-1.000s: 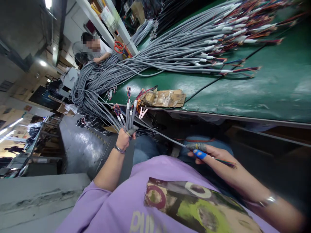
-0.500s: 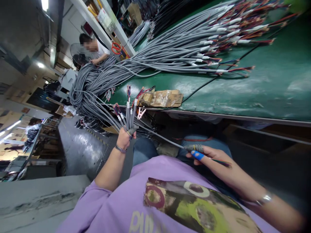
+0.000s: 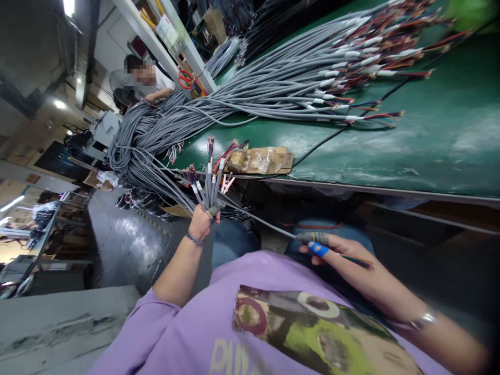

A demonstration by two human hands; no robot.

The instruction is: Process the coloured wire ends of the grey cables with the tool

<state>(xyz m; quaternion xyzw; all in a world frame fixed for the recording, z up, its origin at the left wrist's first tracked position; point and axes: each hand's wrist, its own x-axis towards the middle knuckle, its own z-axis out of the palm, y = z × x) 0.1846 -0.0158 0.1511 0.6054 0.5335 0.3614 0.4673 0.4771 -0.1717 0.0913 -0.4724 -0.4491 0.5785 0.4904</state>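
Flat brown cardboard (image 3: 271, 160) lies on the shiny green counter (image 3: 390, 164) beyond the left grip (image 3: 201, 221), which squeezes round gray cables (image 3: 213, 194); right grip (image 3: 332, 247) pinches one thin gray cable (image 3: 270, 224) with colourful wires (image 3: 358, 262).

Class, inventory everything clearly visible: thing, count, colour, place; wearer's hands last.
Flat workbench: one, green, ahead
Long round cables: many, grey, across workbench
Thin cord: one, black, across workbench
Taped slab: one, brown, on workbench
Forked clip: one, pink, near workbench edge
Straight posts: two, white, background
Scissors: one, orange-handled, by posts
Co-worker: one, white shirt, upper left
Left hand: one, grey finger cover, gripping grey cable bunch
Right hand: one, blue finger band, gripping grey cable
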